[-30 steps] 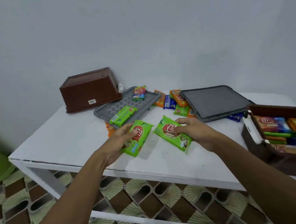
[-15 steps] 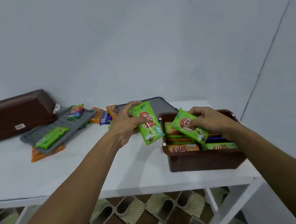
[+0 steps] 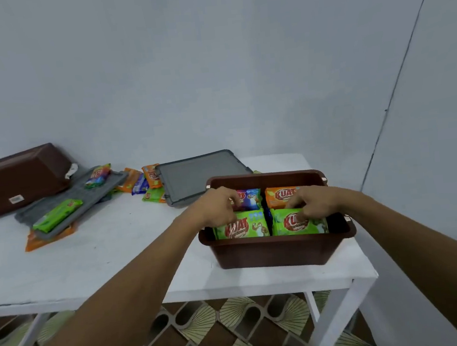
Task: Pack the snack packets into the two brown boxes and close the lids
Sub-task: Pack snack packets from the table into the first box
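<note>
An open brown box (image 3: pixel 280 249) stands at the table's right end, filled with snack packets. Two green packets stand side by side along its near wall, the left one (image 3: pixel 241 227) and the right one (image 3: pixel 297 224). Behind them lie a purple packet (image 3: pixel 249 198) and an orange packet (image 3: pixel 279 195). My left hand (image 3: pixel 216 206) curls over the top edge of the left green packet. My right hand (image 3: pixel 312 202) pinches the top of the right green packet. The second brown box (image 3: pixel 16 181) sits upside down at the far left.
One grey lid (image 3: pixel 69 199) lies by the overturned box, carrying a green packet (image 3: pixel 57 214) and a multicoloured packet (image 3: pixel 98 176), with an orange packet (image 3: pixel 40 240) under its near corner. A second grey lid (image 3: pixel 199 176) lies behind the open box. Several loose packets (image 3: pixel 146 182) lie between the lids on the white table (image 3: pixel 89 258).
Both hands carried a green packet each from the table's middle rightwards and lowered them into the open box, where both packets now stand against its near wall.
</note>
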A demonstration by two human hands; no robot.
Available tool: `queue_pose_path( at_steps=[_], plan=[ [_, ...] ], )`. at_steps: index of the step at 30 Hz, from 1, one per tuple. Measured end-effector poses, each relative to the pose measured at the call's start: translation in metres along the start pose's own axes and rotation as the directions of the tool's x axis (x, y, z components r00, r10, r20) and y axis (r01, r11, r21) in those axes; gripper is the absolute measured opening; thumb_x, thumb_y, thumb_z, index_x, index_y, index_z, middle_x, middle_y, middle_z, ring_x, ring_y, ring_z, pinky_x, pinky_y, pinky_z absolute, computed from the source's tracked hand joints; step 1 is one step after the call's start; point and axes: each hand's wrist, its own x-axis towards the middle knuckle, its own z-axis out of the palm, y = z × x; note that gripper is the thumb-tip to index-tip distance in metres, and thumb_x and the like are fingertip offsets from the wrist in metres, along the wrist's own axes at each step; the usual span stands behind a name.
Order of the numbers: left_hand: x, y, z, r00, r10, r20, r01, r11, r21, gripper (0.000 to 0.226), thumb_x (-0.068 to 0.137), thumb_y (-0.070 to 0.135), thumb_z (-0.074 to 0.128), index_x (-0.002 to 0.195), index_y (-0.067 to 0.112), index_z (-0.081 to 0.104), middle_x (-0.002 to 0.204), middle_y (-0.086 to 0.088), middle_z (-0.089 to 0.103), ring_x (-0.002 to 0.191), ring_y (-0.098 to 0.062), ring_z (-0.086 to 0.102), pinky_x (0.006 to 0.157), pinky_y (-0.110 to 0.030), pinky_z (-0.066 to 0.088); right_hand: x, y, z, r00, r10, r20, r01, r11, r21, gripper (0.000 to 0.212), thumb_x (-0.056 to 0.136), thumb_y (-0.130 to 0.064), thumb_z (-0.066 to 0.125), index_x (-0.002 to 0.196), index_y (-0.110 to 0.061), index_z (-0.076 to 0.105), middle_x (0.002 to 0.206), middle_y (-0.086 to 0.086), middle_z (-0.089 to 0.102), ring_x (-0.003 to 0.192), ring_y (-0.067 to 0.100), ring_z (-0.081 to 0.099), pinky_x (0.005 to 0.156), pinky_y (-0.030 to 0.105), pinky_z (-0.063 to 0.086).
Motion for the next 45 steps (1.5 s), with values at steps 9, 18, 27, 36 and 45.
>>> queue_pose_path(
  at_steps=[9, 18, 27, 36, 45],
  plan=[
    [0.012, 0.009, 0.015, 0.968, 0.021, 0.248, -0.069, 0.980, 0.185, 0.033, 0.093, 0.021, 0.061, 0.126, 0.020, 0.061, 0.129, -0.003, 0.059, 0.115, -0.020, 0.055, 0.097, -0.033, 0.047, 0.001, 0.011, 0.007, 0.995, -0.074, 0.064, 0.073, 0.997, 0.016, 0.048, 0.090, -0.011, 0.062, 0.136, -0.022, 0.056, 0.130, 0.002, 0.064, 0.115, 0.013, 0.061, 0.100, 0.029, 0.049],
    [0.011, 0.001, 0.014, 0.976, 0.213, 0.035, -0.216, 0.967, 0.133, 0.024, 0.094, 0.022, 0.055, 0.115, 0.019, 0.065, 0.114, 0.000, 0.067, 0.099, -0.015, 0.062, 0.087, -0.035, 0.053, 0.005, 0.020, 0.018, 0.913, -0.154, -0.379, 0.186, 0.981, 0.048, 0.026, 0.096, -0.017, 0.055, 0.120, -0.022, 0.066, 0.109, -0.002, 0.069, 0.093, 0.013, 0.067, 0.084, 0.032, 0.057],
    [0.015, -0.024, 0.024, 0.984, 0.127, -0.122, -0.084, 0.948, 0.306, 0.050, 0.085, 0.003, 0.061, 0.132, 0.020, 0.056, 0.134, -0.002, 0.051, 0.122, -0.021, 0.046, 0.102, -0.035, 0.043, 0.010, 0.022, 0.022, 0.874, -0.150, -0.462, 0.115, 0.988, -0.104, 0.033, 0.093, -0.030, 0.060, 0.125, -0.023, 0.062, 0.122, -0.004, 0.064, 0.102, 0.013, 0.062, 0.085, 0.031, 0.055],
    [0.007, -0.036, 0.022, 0.985, 0.094, -0.148, -0.048, 0.957, 0.287, 0.062, 0.082, -0.001, 0.065, 0.139, 0.017, 0.049, 0.142, -0.002, 0.045, 0.129, -0.021, 0.042, 0.105, -0.031, 0.039, 0.021, 0.008, 0.026, 0.893, -0.172, -0.417, 0.111, 0.980, -0.165, 0.038, 0.091, -0.036, 0.061, 0.127, -0.026, 0.059, 0.121, -0.005, 0.058, 0.103, 0.012, 0.056, 0.084, 0.034, 0.054],
    [-0.008, -0.038, 0.023, 0.964, 0.081, -0.253, -0.065, 0.995, 0.073, 0.067, 0.077, -0.015, 0.061, 0.137, 0.012, 0.052, 0.145, -0.002, 0.043, 0.132, -0.019, 0.039, 0.103, -0.026, 0.037, 0.021, -0.002, 0.031, 0.882, -0.152, -0.446, 0.069, 0.978, -0.198, 0.039, 0.090, -0.038, 0.059, 0.127, -0.026, 0.058, 0.118, -0.003, 0.056, 0.106, 0.015, 0.052, 0.084, 0.036, 0.051]
  ],
)
